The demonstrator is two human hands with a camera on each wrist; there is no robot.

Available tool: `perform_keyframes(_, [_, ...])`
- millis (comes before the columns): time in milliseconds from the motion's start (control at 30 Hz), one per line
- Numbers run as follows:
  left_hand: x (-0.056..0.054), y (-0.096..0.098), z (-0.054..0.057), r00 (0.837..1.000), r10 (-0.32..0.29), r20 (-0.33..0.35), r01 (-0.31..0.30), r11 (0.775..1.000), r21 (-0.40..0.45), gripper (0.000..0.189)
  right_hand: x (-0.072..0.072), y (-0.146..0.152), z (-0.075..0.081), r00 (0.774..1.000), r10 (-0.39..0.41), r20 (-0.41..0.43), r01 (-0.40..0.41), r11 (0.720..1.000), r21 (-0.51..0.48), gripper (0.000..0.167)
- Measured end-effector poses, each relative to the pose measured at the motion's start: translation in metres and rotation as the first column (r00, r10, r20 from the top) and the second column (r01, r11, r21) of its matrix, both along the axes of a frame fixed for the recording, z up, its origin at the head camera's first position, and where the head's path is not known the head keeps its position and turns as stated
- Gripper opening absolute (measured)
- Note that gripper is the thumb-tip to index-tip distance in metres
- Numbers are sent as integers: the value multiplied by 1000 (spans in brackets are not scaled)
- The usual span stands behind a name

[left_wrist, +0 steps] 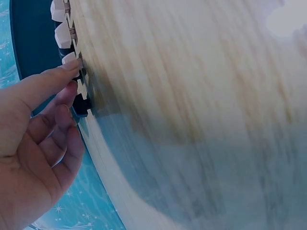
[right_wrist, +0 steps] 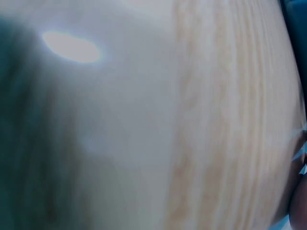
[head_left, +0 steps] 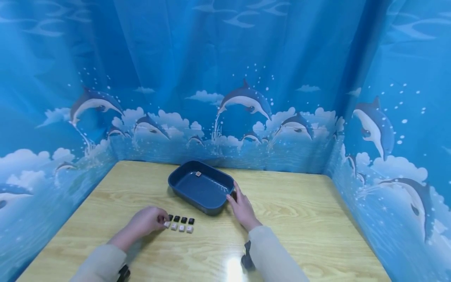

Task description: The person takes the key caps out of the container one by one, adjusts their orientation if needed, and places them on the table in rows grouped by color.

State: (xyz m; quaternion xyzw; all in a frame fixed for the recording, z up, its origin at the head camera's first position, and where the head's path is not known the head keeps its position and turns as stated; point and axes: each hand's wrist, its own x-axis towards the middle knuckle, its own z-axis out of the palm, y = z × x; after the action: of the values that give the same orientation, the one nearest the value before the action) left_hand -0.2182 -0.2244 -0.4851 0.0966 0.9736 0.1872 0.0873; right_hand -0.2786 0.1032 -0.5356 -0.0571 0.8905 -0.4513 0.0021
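Note:
At the left end of a row of white keycaps (head_left: 181,228), my left hand (head_left: 149,220) pinches the end white keycap (left_wrist: 70,59) between thumb and index finger. Its other fingers curl loosely below in the left wrist view. A row of black keycaps (head_left: 184,220) lies right behind the white ones. My right hand (head_left: 243,207) touches the right end of a dark blue rectangular tray (head_left: 186,196), its fingers and thumb extended along the rim. One small light keycap (head_left: 198,174) lies inside the tray near its far left wall. The right wrist view shows mostly tabletop.
The wood-grain table (head_left: 299,219) has a blue dolphin-print curtain (head_left: 197,117) along its back and both sides. Bright glare (head_left: 234,268) shows near the front. A dark wrist device (head_left: 248,256) sits by the right sleeve.

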Motion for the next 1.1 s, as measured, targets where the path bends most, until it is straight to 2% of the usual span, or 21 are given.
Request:
perform_keyframes(267, [2, -2, 3, 1000, -22, 1, 21, 999, 34, 27, 2, -1, 3, 1000, -3, 5, 3, 1000, -3, 66])
perform_keyframes(433, [0, -2, 15, 1000, -22, 12, 21, 999, 40, 27, 2, -1, 3, 1000, 1, -2, -1, 1000, -2, 65])
perform_keyframes(500, [-2, -1, 22, 999, -42, 13, 42, 998, 42, 25, 3, -1, 3, 1000, -1, -4, 1, 1000, -2, 65])
perform_keyframes(667, [-11, 5, 36, 995, -94, 15, 94, 995, 32, 23, 1, 0, 2, 1000, -4, -10, 4, 1000, -2, 65])
perform_keyframes(800, [-21, 12, 46, 991, -129, 24, 129, 992, -7, 19, 1, 0, 0, 1000, -2, -11, 2, 1000, -1, 65])
perform_keyframes(933, [-33, 16, 56, 985, -169, 24, 170, 984, -60, 16, 0, 0, 1, 1000, 0, -3, 0, 1000, -6, 65])
perform_keyframes(1100, [-50, 20, 70, 974, -227, 26, 228, 972, -63, 14, 0, 0, 0, 1000, 1, 5, -1, 1000, -14, 66])
